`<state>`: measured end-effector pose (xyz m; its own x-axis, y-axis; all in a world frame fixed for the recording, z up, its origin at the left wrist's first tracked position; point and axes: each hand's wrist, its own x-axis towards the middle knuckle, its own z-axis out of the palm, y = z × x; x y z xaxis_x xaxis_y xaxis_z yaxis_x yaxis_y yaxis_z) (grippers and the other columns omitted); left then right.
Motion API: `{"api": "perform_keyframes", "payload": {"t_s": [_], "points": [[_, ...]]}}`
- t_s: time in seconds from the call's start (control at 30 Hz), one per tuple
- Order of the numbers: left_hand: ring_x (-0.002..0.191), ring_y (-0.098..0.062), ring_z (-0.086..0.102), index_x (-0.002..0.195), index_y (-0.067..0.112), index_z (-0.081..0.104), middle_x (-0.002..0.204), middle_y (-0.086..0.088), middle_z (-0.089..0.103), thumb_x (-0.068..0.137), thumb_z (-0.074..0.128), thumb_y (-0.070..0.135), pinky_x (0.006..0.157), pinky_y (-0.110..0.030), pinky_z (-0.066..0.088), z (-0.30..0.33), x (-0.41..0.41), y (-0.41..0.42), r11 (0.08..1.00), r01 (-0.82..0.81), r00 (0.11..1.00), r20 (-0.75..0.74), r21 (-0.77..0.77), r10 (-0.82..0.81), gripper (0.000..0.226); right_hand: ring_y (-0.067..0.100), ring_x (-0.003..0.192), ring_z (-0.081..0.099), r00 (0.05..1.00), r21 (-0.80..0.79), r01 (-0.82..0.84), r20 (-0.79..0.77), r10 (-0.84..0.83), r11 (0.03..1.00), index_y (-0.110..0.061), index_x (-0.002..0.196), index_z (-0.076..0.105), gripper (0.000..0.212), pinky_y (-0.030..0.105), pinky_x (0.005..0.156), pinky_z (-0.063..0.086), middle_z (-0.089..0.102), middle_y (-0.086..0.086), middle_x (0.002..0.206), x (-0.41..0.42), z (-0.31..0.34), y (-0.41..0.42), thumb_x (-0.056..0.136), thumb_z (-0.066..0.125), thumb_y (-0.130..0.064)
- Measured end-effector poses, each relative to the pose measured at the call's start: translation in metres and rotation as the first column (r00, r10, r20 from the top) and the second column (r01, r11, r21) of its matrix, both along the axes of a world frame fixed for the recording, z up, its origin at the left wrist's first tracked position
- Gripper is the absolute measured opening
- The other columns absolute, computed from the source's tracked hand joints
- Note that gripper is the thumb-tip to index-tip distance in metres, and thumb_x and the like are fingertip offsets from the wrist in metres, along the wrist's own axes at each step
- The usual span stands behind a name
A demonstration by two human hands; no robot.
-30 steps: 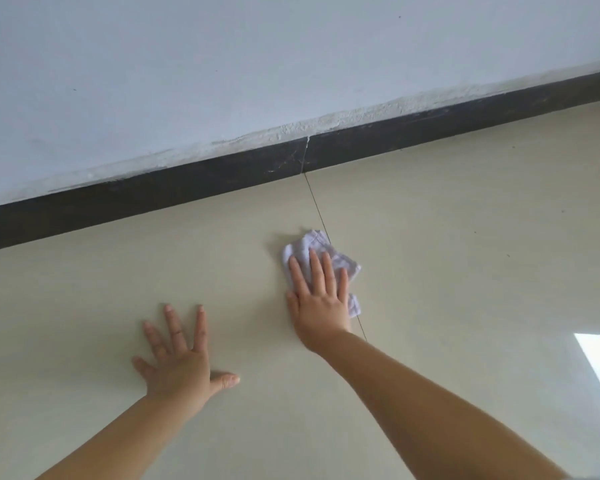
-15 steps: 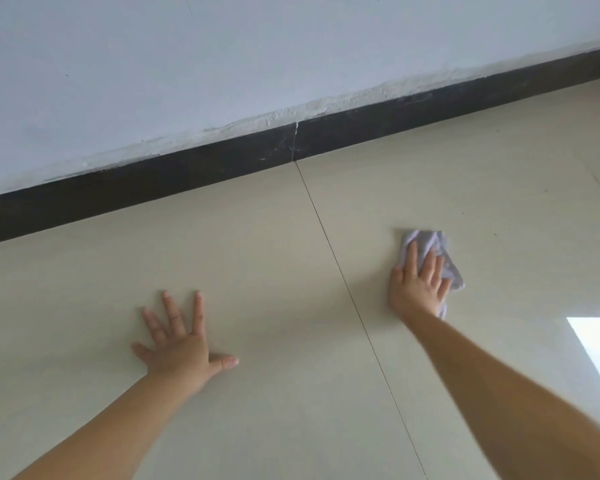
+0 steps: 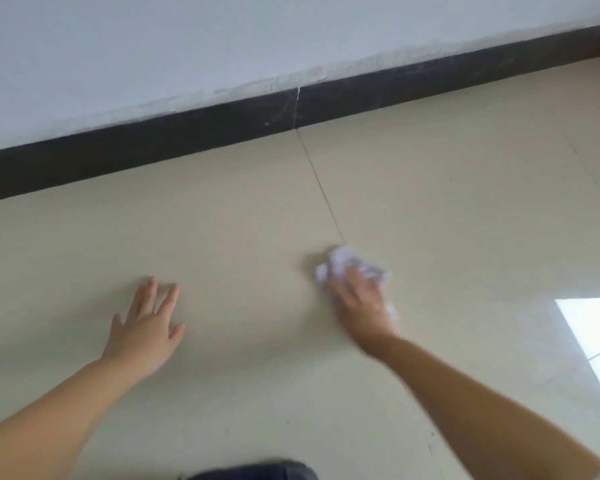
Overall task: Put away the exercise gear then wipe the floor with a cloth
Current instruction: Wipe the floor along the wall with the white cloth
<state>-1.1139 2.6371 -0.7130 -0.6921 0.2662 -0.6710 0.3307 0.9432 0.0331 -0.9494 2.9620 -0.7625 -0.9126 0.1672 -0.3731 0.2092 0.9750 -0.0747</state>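
My right hand presses flat on the white cloth, which lies bunched on the beige floor across the tile seam. My left hand lies spread, palm down, on the floor.

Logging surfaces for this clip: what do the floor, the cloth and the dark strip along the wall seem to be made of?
Floor: probably glazed or polished tile, beige, with thin joint lines and a bright window reflection.
Cloth: soft fabric, white to pale lilac, crumpled under the right hand; blur hides the weave.
Dark strip: black skirting, maybe tile or stone, with a vertical joint.
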Motion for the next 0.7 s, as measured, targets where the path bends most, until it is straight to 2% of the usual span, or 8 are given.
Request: {"api": "perform_keyframes", "payload": {"t_s": [0.07,0.13,0.2,0.27,0.37,0.47,0.57,0.7], "points": [[0.147,-0.022,-0.012,0.151,0.028,-0.005,0.157,-0.005,-0.021,0.098,0.037,0.040,0.114,-0.050,0.019,0.003,0.024,-0.025,1.000,-0.012,1.000,0.011,-0.025,0.012,0.069,0.027,0.147,-0.007,0.895,-0.073,0.446,0.038,-0.445,0.892,-0.031,0.150,-0.009,0.068,0.050,0.116,-0.002,-0.017,0.006,0.159,0.027,0.015,0.051,0.091,0.024,-0.038],[0.147,-0.023,-0.012,0.151,0.027,-0.008,0.157,-0.006,-0.022,0.098,0.035,0.040,0.115,-0.050,0.018,0.004,0.042,-0.047,0.999,-0.029,0.999,0.016,-0.036,0.029,0.069,0.026,0.147,-0.011,0.649,-0.127,0.760,0.097,-0.755,0.638,-0.028,0.153,0.001,0.058,0.051,0.117,-0.001,-0.012,0.009,0.159,0.047,0.031,0.078,0.099,0.023,-0.026],[0.147,-0.023,-0.013,0.151,0.027,-0.009,0.157,-0.007,-0.022,0.099,0.034,0.040,0.116,-0.050,0.016,0.007,0.053,-0.064,0.999,-0.038,0.999,0.019,-0.035,0.039,0.069,0.027,0.147,-0.011,0.510,-0.146,0.856,0.081,-0.856,0.496,-0.025,0.153,0.007,0.058,0.050,0.117,-0.003,-0.009,0.009,0.160,0.053,0.035,0.068,0.100,0.029,-0.017],[0.147,-0.022,-0.013,0.151,0.027,-0.009,0.157,-0.006,-0.022,0.099,0.033,0.039,0.116,-0.050,0.013,0.009,0.060,-0.075,0.998,-0.062,0.998,0.019,-0.026,0.062,0.068,0.025,0.147,-0.013,0.508,-0.156,0.855,0.052,-0.860,0.495,-0.026,0.153,0.007,0.060,0.048,0.116,-0.007,-0.010,0.007,0.160,0.051,0.031,0.024,0.099,0.031,-0.014],[0.147,-0.021,-0.012,0.151,0.027,-0.006,0.158,-0.005,-0.020,0.099,0.034,0.039,0.117,-0.049,0.012,0.011,0.066,-0.085,0.995,-0.103,0.995,0.008,0.011,0.103,0.067,0.024,0.146,-0.016,0.757,-0.204,0.637,-0.020,-0.654,0.743,-0.029,0.152,-0.001,0.069,0.048,0.116,-0.010,-0.015,0.004,0.159,0.047,0.016,-0.078,0.095,0.032,-0.010],[0.147,-0.021,-0.011,0.152,0.025,-0.004,0.159,-0.006,-0.016,0.099,0.033,0.039,0.117,-0.048,0.014,0.014,0.064,-0.088,0.995,-0.102,0.995,-0.013,0.019,0.102,0.066,0.031,0.146,-0.008,0.982,-0.248,0.122,-0.108,-0.152,0.961,-0.032,0.151,0.001,0.094,0.059,0.115,0.011,-0.007,0.004,0.159,0.038,0.003,-0.184,0.078,0.052,-0.001],[0.148,-0.020,-0.008,0.152,0.025,-0.001,0.159,-0.006,-0.012,0.099,0.034,0.038,0.117,-0.046,0.015,0.019,0.058,-0.085,0.989,-0.142,0.989,-0.024,0.030,0.143,0.065,0.021,0.138,-0.030,0.926,-0.332,-0.376,-0.112,0.360,0.865,-0.033,0.150,0.005,0.090,0.054,0.116,-0.004,-0.006,-0.003,0.159,0.018,-0.002,-0.242,0.081,0.061,-0.021],[0.148,-0.022,0.000,0.152,0.021,0.008,0.160,-0.009,-0.003,0.099,0.037,0.034,0.116,-0.046,0.019,0.026,0.042,-0.088,0.966,-0.236,0.968,-0.065,0.103,0.243,0.062,0.017,0.142,-0.022,0.763,-0.426,-0.617,-0.120,0.635,0.661,-0.027,0.151,0.019,0.091,0.040,0.112,-0.024,-0.005,-0.002,0.160,-0.038,0.006,-0.231,0.076,0.042,0.020]]}}
